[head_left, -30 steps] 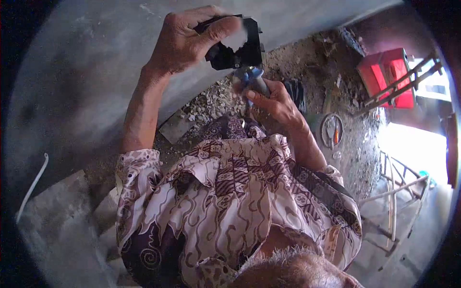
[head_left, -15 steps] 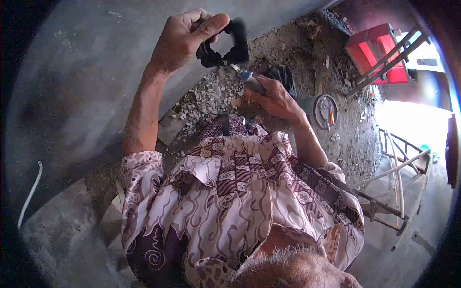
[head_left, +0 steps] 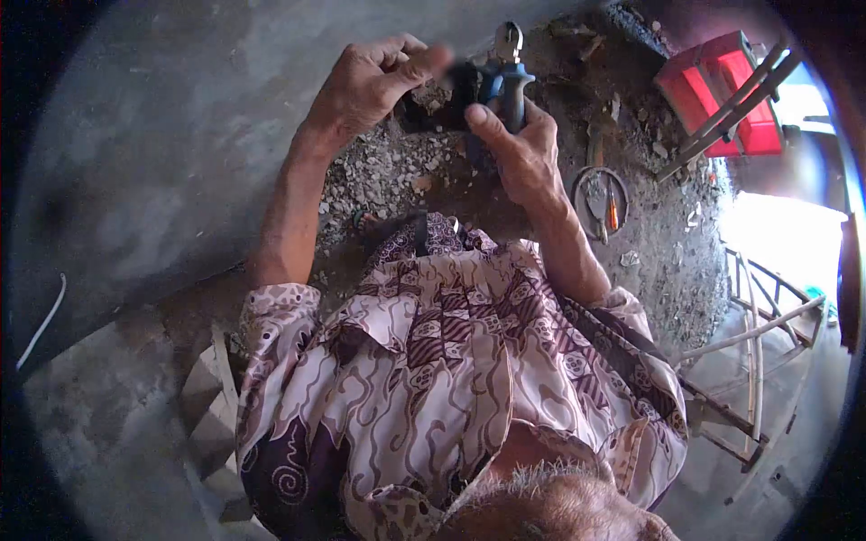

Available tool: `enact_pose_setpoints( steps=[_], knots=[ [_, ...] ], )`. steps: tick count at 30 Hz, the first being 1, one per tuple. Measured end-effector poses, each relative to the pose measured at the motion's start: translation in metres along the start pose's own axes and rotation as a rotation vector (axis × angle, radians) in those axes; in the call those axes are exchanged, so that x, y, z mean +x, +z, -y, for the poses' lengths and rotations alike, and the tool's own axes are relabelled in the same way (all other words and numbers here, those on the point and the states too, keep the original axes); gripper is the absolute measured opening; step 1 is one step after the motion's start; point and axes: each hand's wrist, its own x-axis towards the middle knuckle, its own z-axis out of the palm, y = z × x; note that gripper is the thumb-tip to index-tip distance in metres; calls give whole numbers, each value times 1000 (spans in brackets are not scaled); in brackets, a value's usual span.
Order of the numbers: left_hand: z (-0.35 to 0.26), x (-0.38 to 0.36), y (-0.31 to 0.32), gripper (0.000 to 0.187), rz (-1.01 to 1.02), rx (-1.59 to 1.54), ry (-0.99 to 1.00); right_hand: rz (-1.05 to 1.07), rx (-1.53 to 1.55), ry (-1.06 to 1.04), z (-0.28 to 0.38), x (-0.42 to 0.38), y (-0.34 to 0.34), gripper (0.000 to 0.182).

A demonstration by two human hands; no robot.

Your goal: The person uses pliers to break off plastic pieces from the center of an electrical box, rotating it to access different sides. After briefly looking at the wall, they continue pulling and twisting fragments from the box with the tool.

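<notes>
My left hand (head_left: 374, 86) is raised, with thumb and fingers pinching a black square frame (head_left: 463, 83) that has a large opening through its middle. Much of the frame is dark and blurred against the floor. My right hand (head_left: 523, 149) is wrapped round the blue and grey handles of a pair of pliers (head_left: 514, 86). The metal jaws point upward, away from my body, beyond the frame's right side. The handles overlap the frame's right edge in this view.
Pale rubble (head_left: 361, 180) covers the floor below my hands. A round container (head_left: 577, 203) with an orange-handled tool lies to the right. Further right are a red box-like object (head_left: 722, 95), wooden poles (head_left: 735, 113) and a frame of poles (head_left: 753, 361). A grey wall (head_left: 198, 135) rises at left.
The pliers have turned from pointing at the frame's lower edge to pointing upward beside it. My right hand has risen slightly; my left hand and the frame have shifted right and down.
</notes>
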Motion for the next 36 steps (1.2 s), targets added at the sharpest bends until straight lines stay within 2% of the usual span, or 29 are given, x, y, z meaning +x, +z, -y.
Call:
enact_pose_setpoints(
  steps=[1,3,4,5,6,7,9,11,12,15,17,18,20,21,22,24,25,28,29,30,32,33,36],
  knots=[
    [3,-3,5,61,15,12,-3,-21,34,27,2,-1,0,45],
    [10,-7,16,63,-131,-309,143,-80,105,29,-22,0,-5,45],
    [13,-11,18,63,-116,-298,145,-129,160,13,-28,2,-6,45],
    [17,-18,18,60,-31,-341,83,-168,173,-29,-23,0,-5,44],
    [43,-38,37,57,49,-408,6,-176,162,-13,-52,-12,-9,44],
    [40,-41,39,52,138,-484,-31,-172,155,-31,-56,-11,-10,45],
    [38,-44,44,49,101,-498,-53,-180,162,-56,-51,-12,-11,46],
    [33,-43,49,46,67,-508,-73,-136,-90,-163,-36,-17,-16,47],
    [29,-41,52,44,45,-560,-47,-153,-80,-168,-38,-18,-19,47],
    [3,-44,35,41,16,-625,7,-162,49,-140,-34,-17,-20,55],
    [2,-41,32,39,-11,-652,25,11,284,76,-44,-16,-35,56],
    [6,-39,29,42,9,-652,59,14,280,78,-49,-16,-42,56],
    [10,-40,25,44,26,-654,94,70,-546,171,-63,-16,-52,55],
    [11,-39,24,45,35,-645,109,55,-635,48,-77,-20,-56,46],
    [12,-39,24,45,38,-638,120,60,-643,45,-72,-24,-54,46],
    [11,-40,24,43,9,-690,133,-236,-571,-224,-57,-37,-41,45],
    [11,-41,25,42,-10,-735,148,-380,-532,-407,-49,-35,-33,51],
    [20,-46,26,41,-29,-759,162,-344,-426,-404,-43,-30,-32,45],
    [22,-45,25,41,-33,-763,169,-93,-181,-96,-57,-26,-40,36],
    [27,-47,24,40,-45,-774,167,-91,-188,-102,-73,-19,-42,36],
    [32,-51,25,39,-69,-792,156,43,-23,367,-97,-12,-44,34],
    [34,-53,24,38,-75,-748,157,124,-52,417,-103,-14,-45,34],
    [35,-60,22,36,-89,-728,162,100,-23,417,-73,-25,-29,33]
  ],
)
